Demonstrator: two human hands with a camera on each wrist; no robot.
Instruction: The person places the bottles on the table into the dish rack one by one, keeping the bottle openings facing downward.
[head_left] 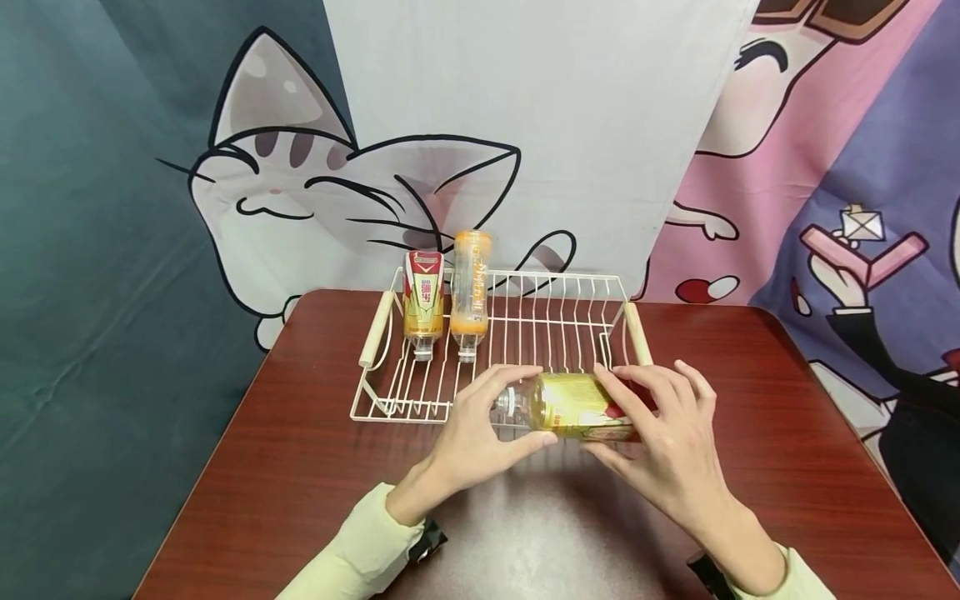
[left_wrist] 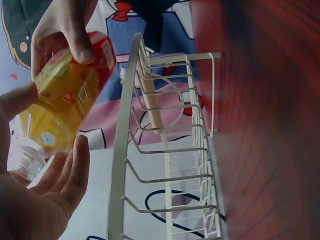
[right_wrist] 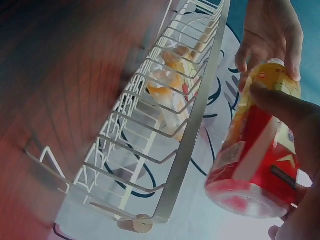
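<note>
A plastic drink bottle (head_left: 573, 406) with a yellow and red label lies sideways in the air before the basket's front edge, its neck pointing left. My right hand (head_left: 671, 446) grips it round the base half, thumb below and fingers above. My left hand (head_left: 472, 433) spans the shoulder end, fingertips and thumb on opposite sides; the clear cap (left_wrist: 27, 162) sits inside that hand's curve. In the white wire basket (head_left: 555, 321), a red and yellow bottle (head_left: 423, 296) and a clear bottle with orange bands (head_left: 471, 287) lie side by side, caps toward me.
The basket has pale wooden handles, a left handle (head_left: 377, 327) and a right handle (head_left: 637, 333). It stands on a dark red wooden table (head_left: 300, 467). Behind the table hangs a cloth (head_left: 570, 108) printed with cartoon figures.
</note>
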